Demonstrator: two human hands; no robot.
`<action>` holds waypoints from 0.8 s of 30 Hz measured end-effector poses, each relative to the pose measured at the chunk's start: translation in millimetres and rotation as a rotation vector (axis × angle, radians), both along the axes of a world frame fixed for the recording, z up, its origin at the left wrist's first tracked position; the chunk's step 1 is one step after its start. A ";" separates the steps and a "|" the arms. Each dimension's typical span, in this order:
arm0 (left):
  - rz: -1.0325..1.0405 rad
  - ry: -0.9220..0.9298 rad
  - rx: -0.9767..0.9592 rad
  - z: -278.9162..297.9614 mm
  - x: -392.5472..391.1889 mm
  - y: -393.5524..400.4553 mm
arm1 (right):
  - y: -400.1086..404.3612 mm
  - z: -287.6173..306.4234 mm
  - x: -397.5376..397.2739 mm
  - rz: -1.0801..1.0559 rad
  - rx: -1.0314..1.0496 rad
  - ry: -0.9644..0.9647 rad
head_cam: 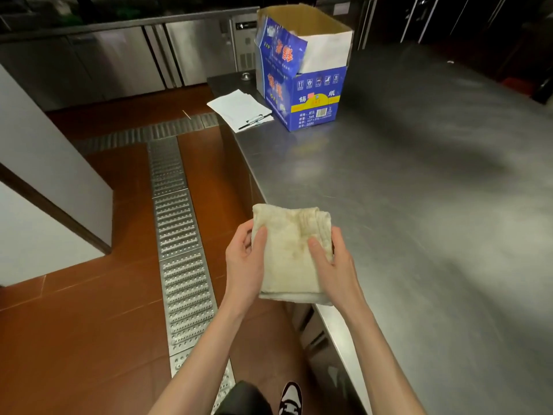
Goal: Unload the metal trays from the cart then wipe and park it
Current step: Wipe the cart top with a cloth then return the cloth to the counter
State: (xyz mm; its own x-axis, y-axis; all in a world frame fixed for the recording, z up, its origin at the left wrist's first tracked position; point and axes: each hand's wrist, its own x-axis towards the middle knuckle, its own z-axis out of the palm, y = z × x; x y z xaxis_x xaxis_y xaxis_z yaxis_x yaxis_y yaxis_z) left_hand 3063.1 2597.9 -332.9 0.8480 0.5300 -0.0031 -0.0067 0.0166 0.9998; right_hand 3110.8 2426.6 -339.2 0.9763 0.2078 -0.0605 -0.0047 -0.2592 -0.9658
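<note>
Both grips closed on a folded cloth (291, 256), left hand (245, 265), right hand (335, 265), stained off-white, over steel counter (419, 190) edge

Left hand (245, 259) and right hand (335, 265) gripping folded stained cloth (288, 256) at steel counter (419, 190) edge; open blue carton (302, 70) at twelve o'clock, papers (239, 110) at eleven; floor drain grate (182, 250) at nine

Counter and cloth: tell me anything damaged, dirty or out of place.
The folded cloth, held by the left hand and right hand, carries yellow-brown stains. The blue cardboard box on the steel counter has a torn, sagging front flap. Papers overhang the counter's far corner.
</note>
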 end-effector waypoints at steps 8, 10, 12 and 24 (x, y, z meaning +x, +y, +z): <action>-0.280 0.142 0.091 -26.3 93.2 17.8 | 10.8 -28.3 80.1 -0.181 0.025 0.168; -0.357 0.175 0.099 -40.0 121.9 21.4 | 11.3 -39.5 101.7 -0.232 -0.010 0.220; -0.418 0.213 0.084 -56.0 149.2 24.0 | 11.5 -52.4 119.3 -0.277 -0.046 0.255; -0.570 0.364 0.130 -132.1 280.8 32.1 | 16.0 -118.9 203.0 -0.423 -0.089 0.311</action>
State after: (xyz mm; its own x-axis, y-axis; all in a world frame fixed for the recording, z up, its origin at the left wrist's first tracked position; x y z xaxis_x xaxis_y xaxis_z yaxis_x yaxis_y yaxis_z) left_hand 3344.0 2630.0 -465.0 0.9515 0.0167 -0.3071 0.3040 -0.2029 0.9308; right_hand 3313.8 2442.7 -458.1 0.9068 -0.2198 -0.3598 -0.4093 -0.2538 -0.8764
